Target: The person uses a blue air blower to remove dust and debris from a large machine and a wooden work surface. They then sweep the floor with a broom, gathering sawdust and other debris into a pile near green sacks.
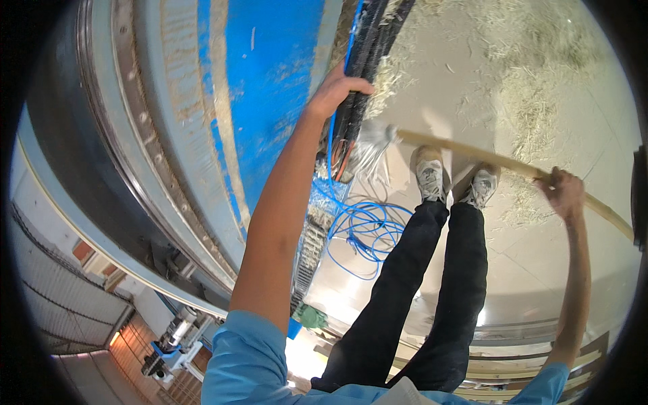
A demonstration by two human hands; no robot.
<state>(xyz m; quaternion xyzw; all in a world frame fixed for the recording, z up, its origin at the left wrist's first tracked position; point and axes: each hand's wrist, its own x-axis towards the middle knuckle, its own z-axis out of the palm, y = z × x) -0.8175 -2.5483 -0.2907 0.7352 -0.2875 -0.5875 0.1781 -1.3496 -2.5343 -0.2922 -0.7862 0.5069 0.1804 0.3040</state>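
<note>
Slanting crosswise, the broom [482,154] points its white head [372,143] left.

The stick [489,157] in my right hand [563,194] is bare wood, matt and smooth; its stringy head [371,145] may be plastic or cloth (too blurred for me to say). The blue panel [277,74] beside me is painted metal — scuffed and dusty — and the black bundle [368,50] is matt and ribbed. My trousers [466,270] are matt cloth, the floor tiles [432,88] glossy, the shavings [540,101] rough.
</note>
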